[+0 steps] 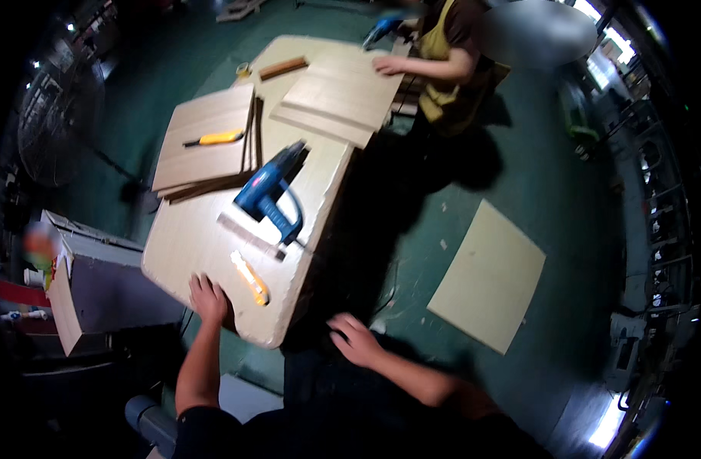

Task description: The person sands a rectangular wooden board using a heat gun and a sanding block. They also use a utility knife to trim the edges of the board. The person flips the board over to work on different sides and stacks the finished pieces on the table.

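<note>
My left hand (209,298) lies on the near left edge of the pale wooden worktable (190,237), fingers stretched out and holding nothing. Off the table's near right corner, my right hand (354,339) hangs in the air with its fingers loosely apart and nothing visible in them. A yellow utility knife (251,279) lies on the tabletop between my hands, nearer the left one. Beyond it are a thin wooden strip (247,233) and a blue heat gun (265,191). Several stacked wooden boards (205,115) sit at the table's left, with a second yellow utility knife (222,138) on top.
Across the table, a co-worker rests a hand (389,65) on a wooden panel (339,88), near another blue tool (381,30). A brown wood block (283,67) and a tape roll (243,70) lie at the far end. One board (488,279) is on the green floor at right.
</note>
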The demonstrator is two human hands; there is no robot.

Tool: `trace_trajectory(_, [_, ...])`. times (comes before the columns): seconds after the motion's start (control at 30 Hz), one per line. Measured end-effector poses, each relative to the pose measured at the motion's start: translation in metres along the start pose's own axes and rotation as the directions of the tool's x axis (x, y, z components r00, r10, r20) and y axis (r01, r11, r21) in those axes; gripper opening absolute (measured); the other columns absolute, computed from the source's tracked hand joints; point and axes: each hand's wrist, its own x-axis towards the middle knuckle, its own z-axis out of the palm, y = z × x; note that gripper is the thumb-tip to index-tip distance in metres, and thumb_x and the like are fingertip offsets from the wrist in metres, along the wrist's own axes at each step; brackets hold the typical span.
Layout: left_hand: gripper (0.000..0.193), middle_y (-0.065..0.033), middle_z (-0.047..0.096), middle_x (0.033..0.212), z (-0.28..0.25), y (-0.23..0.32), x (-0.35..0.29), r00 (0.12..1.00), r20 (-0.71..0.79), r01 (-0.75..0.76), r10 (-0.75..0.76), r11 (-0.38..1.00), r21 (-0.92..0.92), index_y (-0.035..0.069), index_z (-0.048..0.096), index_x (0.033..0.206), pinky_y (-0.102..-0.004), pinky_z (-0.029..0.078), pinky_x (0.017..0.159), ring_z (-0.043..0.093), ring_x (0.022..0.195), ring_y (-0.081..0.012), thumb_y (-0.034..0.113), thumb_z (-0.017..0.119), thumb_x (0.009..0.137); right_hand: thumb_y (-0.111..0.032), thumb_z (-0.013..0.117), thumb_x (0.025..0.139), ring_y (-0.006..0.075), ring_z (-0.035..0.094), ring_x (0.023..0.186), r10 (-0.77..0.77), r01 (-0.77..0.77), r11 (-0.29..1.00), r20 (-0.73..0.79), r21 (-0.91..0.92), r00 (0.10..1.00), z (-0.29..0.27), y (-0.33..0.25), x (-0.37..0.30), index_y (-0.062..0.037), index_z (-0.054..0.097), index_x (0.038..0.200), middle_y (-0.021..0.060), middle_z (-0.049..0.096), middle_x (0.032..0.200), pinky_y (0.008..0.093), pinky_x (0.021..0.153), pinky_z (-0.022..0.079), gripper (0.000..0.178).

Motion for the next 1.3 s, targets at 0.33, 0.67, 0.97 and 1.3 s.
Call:
trace_trajectory(0.33, [0.068, -0.0234, 0.025, 0.174, 0.003, 0.150, -0.117, 0.983, 0.145, 0.118, -0.113, 0.993, -0.029, 0.002, 0.040, 0.161, -0.0663, 0.013, 0.128, 0.017, 0.163, -0.0421, 0.029, 0.056, 0.101, -0.029, 0.059, 0.106, 0.0327, 0.068, 0.120, 0.977, -0.986, 0.103, 0.197, -0.131, 0.076, -0.188, 0.142, -0.286, -0.0053, 0.070, 0.129, 0.0175, 0.071, 0.126, 0.0421, 0.102, 0.054, 0.035])
trace_trajectory(0.67, [0.074, -0.0275, 0.021, 0.174, -0.007, 0.166, -0.116, 0.963, 0.207, 0.165, -0.173, 0.985, 0.057, -0.004, 0.036, 0.160, -0.0652, 0.008, 0.129, 0.011, 0.164, -0.0440, 0.024, 0.055, 0.094, -0.027, 0.056, 0.107, 0.0300, 0.067, 0.118, 0.924, -0.941, 0.326, 0.183, 0.089, 0.337, -0.245, 0.128, -0.095, -0.0064, 0.069, 0.132, 0.0148, 0.071, 0.127, 0.0434, 0.100, 0.054, 0.034])
trace_trajectory(0.97, [0.077, -0.0291, 0.022, 0.173, -0.001, 0.163, -0.116, 0.975, 0.173, 0.130, -0.142, 0.988, 0.079, -0.005, 0.037, 0.158, -0.0654, 0.008, 0.129, 0.013, 0.163, -0.0475, 0.026, 0.051, 0.089, -0.026, 0.054, 0.109, 0.0276, 0.066, 0.117, 0.907, -0.922, 0.370, 0.173, 0.111, 0.385, -0.311, 0.115, 0.046, -0.0074, 0.068, 0.135, 0.0125, 0.071, 0.127, 0.0445, 0.099, 0.054, 0.034])
trace_trajectory(1.3, [0.070, -0.0305, 0.027, 0.171, 0.017, 0.171, -0.126, 0.957, 0.086, 0.268, -0.278, 0.957, 0.113, -0.004, 0.037, 0.159, -0.0600, 0.022, 0.128, 0.026, 0.158, -0.0499, 0.019, 0.049, 0.094, -0.024, 0.052, 0.111, 0.0249, 0.066, 0.115, 0.946, -0.986, 0.151, 0.279, 0.068, 0.165, -0.421, 0.178, 0.151, -0.0085, 0.067, 0.138, 0.0098, 0.070, 0.128, 0.0458, 0.097, 0.054, 0.035])
